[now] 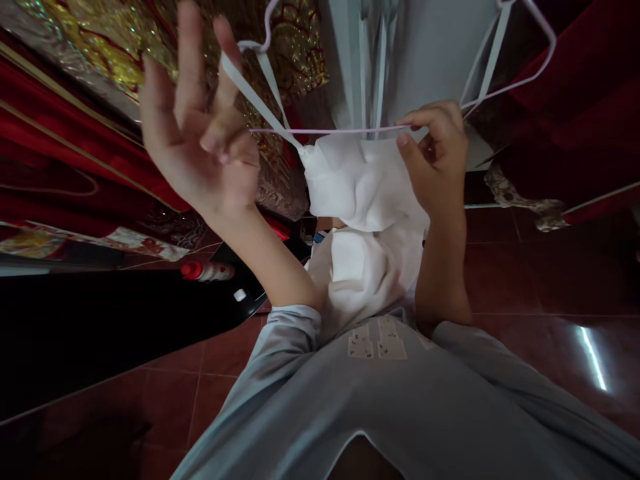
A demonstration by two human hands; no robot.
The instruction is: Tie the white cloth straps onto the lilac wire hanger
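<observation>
A pale lilac clothes hanger (pixel 330 131) stretches across between my hands. From its left end a white strap (pixel 260 100) runs down to the gathered corner of a white garment (pixel 345 180), which hangs in folds below the bar. My left hand (pixel 210 140) is at the hanger's left end, palm towards me. Several of its fingers stick up, while a bent finger and the thumb close near the bar; the exact contact is partly hidden. My right hand (pixel 437 153) pinches the bar's right part between thumb and fingertips, close to the garment's upper edge.
Red and gold sequinned garments (pixel 100 40) hang at left, dark red cloth (pixel 590 93) at right. Low on the left, a red-capped bottle (pixel 207 271) and a small white case (pixel 240 295) lie on a black surface (pixel 125 327). Red tiles (pixel 505 280) cover the floor.
</observation>
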